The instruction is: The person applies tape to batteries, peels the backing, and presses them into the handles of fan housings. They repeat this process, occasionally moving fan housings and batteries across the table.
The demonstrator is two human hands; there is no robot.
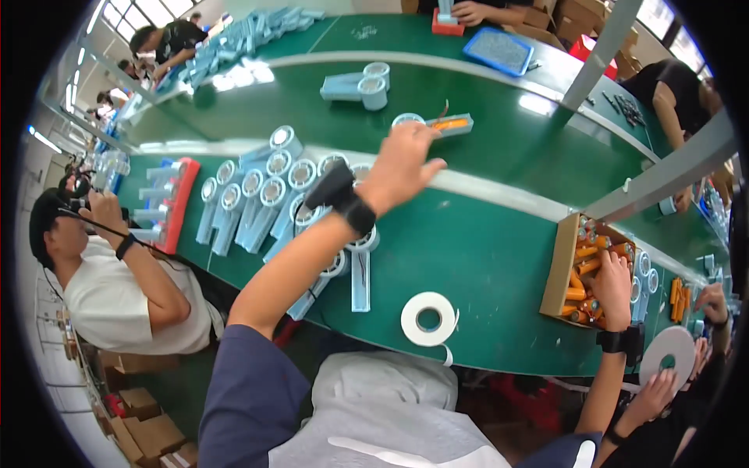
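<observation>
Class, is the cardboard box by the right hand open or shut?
Open: the box has its top uncovered, showing orange cylinders inside.

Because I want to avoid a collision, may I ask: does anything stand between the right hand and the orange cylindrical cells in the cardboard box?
Nothing visible does. The right hand reaches into the open-topped cardboard box, directly at the orange cylindrical cells; the box surrounds them without blocking the hand.

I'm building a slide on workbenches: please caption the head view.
Right hand in a box of orange cylinders, left hand at a blue housing, white roll on green table.
</observation>
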